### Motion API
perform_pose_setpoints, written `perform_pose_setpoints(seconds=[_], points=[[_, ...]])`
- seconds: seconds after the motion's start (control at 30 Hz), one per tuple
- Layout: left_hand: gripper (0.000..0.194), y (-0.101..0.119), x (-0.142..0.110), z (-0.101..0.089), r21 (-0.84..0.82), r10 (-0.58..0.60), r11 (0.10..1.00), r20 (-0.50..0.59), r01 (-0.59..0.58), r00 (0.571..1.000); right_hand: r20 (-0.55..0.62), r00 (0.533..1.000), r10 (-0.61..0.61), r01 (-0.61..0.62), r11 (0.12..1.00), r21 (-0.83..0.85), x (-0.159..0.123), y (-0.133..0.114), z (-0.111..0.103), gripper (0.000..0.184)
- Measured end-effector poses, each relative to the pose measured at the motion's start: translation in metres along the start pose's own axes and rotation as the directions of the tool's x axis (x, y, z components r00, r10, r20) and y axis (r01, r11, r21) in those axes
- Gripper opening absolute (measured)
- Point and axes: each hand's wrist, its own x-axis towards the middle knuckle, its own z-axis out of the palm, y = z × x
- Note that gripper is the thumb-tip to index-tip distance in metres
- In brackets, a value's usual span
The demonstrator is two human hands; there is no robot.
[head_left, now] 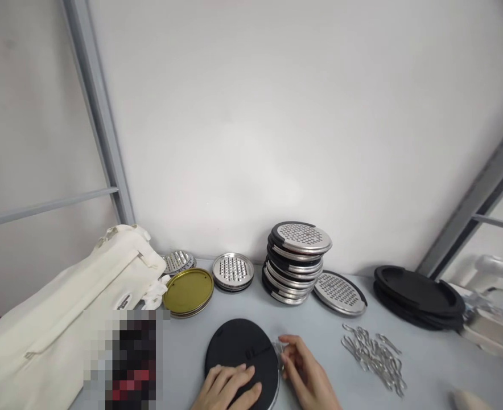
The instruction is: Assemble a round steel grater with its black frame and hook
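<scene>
A round black disc (239,348) with a shiny metal rim lies on the grey table. My left hand (228,388) rests on its lower part, fingers spread and pressed flat on the surface. Beside the disc's right edge, my right hand (303,373) has its thumb and fingers curled together around a small shiny, see-through or metallic piece (279,348). That piece touches or nearly touches the rim, and its kind is hard to make out. To the right lies a pile of bent metal wire hooks (375,356).
Behind the disc stands a tall stack of round graters (300,267), with one grater (341,293) leaning at its right. Small graters (233,270) and gold lids (188,290) lie left. Large black rings (420,293) sit right; a cream bag (81,302) fills the left side.
</scene>
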Motion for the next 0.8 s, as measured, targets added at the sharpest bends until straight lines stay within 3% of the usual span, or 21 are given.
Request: perform_pose_setpoints(seconds=[0.1,0.2,0.3,0.37,0.5,0.8], points=[[0.031,0.000,0.007,-0.020,-0.105,0.038,0.994,0.119,-0.026,0.992,0.003,1.000,-0.011,0.011,1.000,-0.022,0.003,-0.010,-0.003,0.035],[0.041,0.006,0.013,-0.038,-0.228,-0.063,0.968,0.191,0.106,0.980,0.021,1.000,-0.023,0.024,0.999,-0.034,0.010,-0.015,-0.001,0.031],[0.054,0.013,0.018,-0.052,-0.281,-0.128,0.931,0.341,0.231,0.931,0.011,0.998,-0.065,0.066,0.992,-0.103,0.018,-0.019,0.002,0.029],[0.056,0.015,0.021,-0.058,-0.282,-0.147,0.922,0.383,0.267,0.912,0.007,0.993,-0.120,0.119,0.975,-0.186,0.021,-0.023,0.004,0.028],[0.056,0.018,0.022,-0.062,-0.276,-0.143,0.924,0.394,0.265,0.908,0.049,0.988,-0.150,0.157,0.957,-0.243,0.014,-0.029,0.005,0.029],[0.051,0.021,0.025,-0.068,-0.281,-0.156,0.919,0.386,0.277,0.909,-0.007,0.983,-0.184,0.174,0.939,-0.297,0.004,-0.029,0.008,0.030]])
